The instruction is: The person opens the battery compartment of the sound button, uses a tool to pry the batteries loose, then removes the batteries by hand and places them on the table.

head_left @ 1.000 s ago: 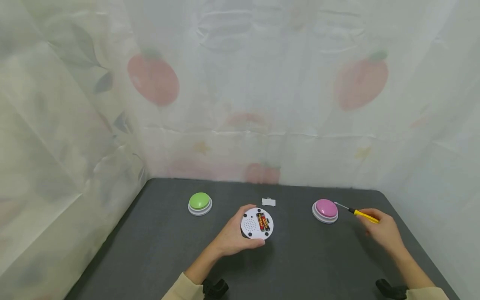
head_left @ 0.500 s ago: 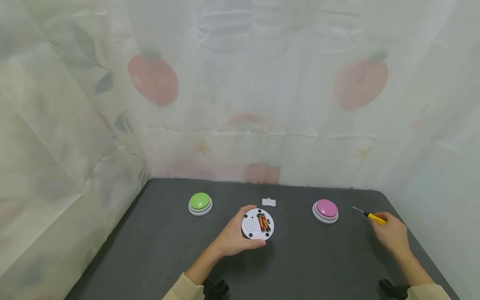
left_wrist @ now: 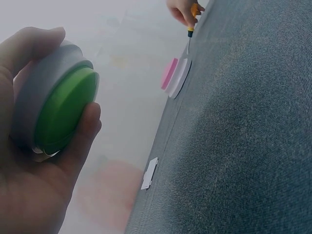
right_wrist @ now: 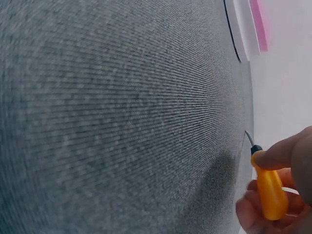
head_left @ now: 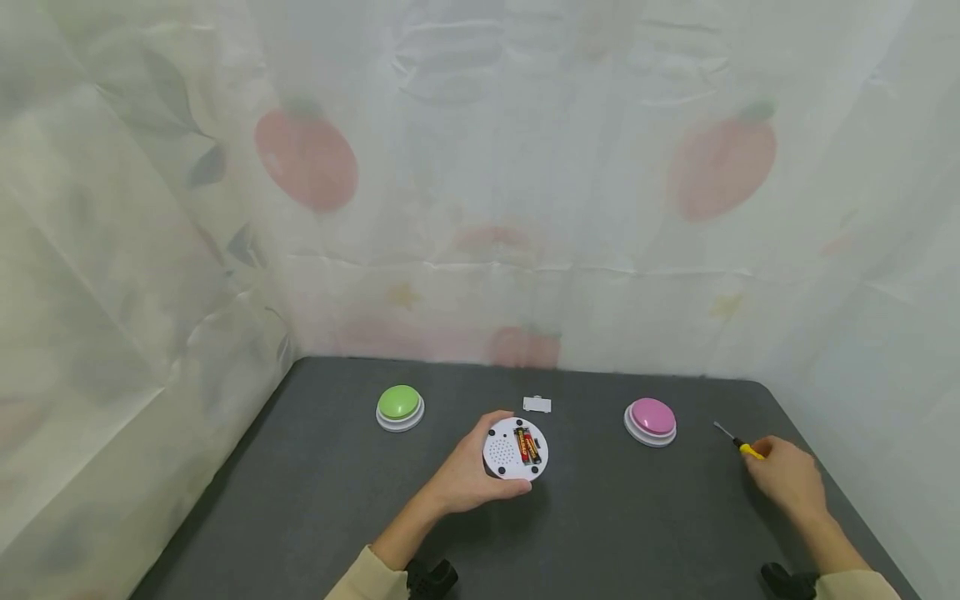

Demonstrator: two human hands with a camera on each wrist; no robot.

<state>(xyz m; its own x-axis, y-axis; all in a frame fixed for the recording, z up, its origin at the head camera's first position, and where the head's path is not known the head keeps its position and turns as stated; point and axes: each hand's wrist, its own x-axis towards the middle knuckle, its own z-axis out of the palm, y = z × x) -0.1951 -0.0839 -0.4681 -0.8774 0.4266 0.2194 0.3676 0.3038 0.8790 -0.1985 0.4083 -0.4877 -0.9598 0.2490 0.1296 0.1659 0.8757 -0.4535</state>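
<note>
My left hand [head_left: 468,471] grips a round white push-button [head_left: 501,454] by its edge, underside turned up towards the head camera. Two red and black batteries [head_left: 527,446] lie in its uncovered battery slot. From the left wrist view its green dome [left_wrist: 68,109] shows between thumb and fingers. At the right side of the table, my right hand [head_left: 789,477] holds a small screwdriver by its yellow handle [right_wrist: 271,190], pinched between thumb and fingers. The screwdriver's metal shaft [head_left: 723,430] points away to the back left, close over the table.
A green button [head_left: 399,406] on a white base stands at the back left of the dark grey table [head_left: 600,517]. A pink button [head_left: 652,418] stands towards the right. Behind my left hand lies a small white battery cover [head_left: 537,404]. Pale printed sheeting [head_left: 495,183] closes in the back and sides.
My right hand has drawn the screwdriver away from the pink button, to the right and nearer to me. The left hand and its button stay almost where they were.
</note>
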